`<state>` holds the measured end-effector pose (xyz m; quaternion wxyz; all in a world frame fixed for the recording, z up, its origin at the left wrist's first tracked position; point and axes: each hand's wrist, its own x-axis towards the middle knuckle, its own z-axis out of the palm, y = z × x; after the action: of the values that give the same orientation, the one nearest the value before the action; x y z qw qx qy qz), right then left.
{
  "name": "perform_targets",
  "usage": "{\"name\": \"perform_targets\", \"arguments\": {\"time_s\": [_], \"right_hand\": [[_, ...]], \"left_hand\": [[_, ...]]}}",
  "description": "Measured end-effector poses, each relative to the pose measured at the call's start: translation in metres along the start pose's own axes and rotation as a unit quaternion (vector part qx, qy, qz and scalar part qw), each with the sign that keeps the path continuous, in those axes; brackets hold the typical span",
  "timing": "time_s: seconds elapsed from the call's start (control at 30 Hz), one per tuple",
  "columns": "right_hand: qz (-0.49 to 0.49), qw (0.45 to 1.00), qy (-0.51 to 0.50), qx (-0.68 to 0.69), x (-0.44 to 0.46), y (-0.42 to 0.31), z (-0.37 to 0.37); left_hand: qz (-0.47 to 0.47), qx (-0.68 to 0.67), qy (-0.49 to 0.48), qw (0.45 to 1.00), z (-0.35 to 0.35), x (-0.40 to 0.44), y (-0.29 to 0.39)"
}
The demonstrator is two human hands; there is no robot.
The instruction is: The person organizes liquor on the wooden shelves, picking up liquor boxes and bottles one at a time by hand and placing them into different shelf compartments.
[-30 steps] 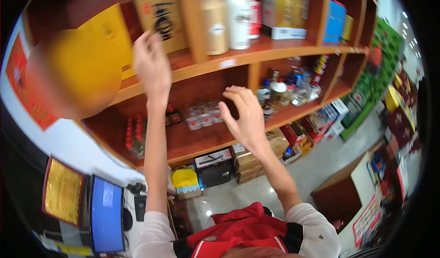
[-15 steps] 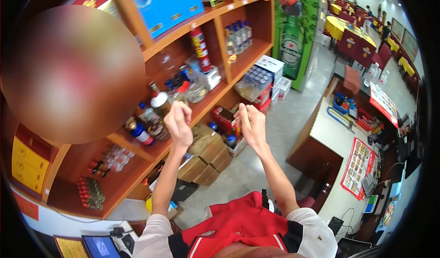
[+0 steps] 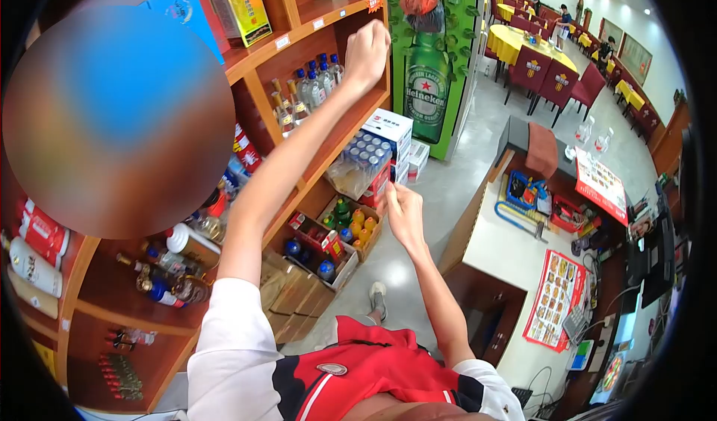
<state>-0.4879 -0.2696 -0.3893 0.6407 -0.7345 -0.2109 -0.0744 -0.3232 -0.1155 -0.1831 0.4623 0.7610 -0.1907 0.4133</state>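
My left hand [image 3: 367,53] is raised with its fingers curled closed, in front of the right end of the wooden shelf [image 3: 328,25]. Whatever it holds, if anything, is hidden. Clear bottles with blue caps [image 3: 317,83] stand on the shelf just left of that hand. Lower and nearer the middle, my right hand [image 3: 405,212] has thumb and fingers pressed together in a pinch. Nothing I can name shows in the pinch. Beyond the right hand, a wrapped pack of cans [image 3: 366,152] sits by a white carton [image 3: 388,126].
Boxes of bottles [image 3: 351,227] and brown cartons [image 3: 291,294] stand on the floor below the shelf. A green beer fridge [image 3: 429,70] is ahead. To the right runs a counter [image 3: 485,234] with a menu sheet [image 3: 556,298] and a hacksaw [image 3: 520,219]. Dining tables [image 3: 515,46] lie beyond.
My left hand has risen and moved right, up towards the shelf's end. My right hand has dropped slightly, still pinched. The view has shifted right, and a shoe now shows below.
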Motion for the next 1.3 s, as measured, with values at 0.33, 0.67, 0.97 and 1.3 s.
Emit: {"name": "perform_targets", "arguments": {"time_s": [0.33, 0.67, 0.97, 1.3], "right_hand": [[-0.096, 0.994, -0.044, 0.018, 0.236, 0.008, 0.004], [-0.124, 0.981, -0.1, 0.113, 0.401, 0.067, -0.038], [-0.145, 0.967, -0.133, 0.159, 0.547, 0.121, -0.093], [-0.127, 0.936, -0.233, 0.233, 0.622, 0.159, -0.063]], "left_hand": [[-0.086, 0.267, 0.071, 0.957, 0.003, 0.237, -0.134], [-0.03, 0.509, 0.092, 0.855, -0.035, 0.397, -0.271], [-0.066, 0.575, 0.123, 0.806, -0.084, 0.501, -0.359], [0.055, 0.438, 0.15, 0.885, -0.06, 0.468, -0.356]]}}
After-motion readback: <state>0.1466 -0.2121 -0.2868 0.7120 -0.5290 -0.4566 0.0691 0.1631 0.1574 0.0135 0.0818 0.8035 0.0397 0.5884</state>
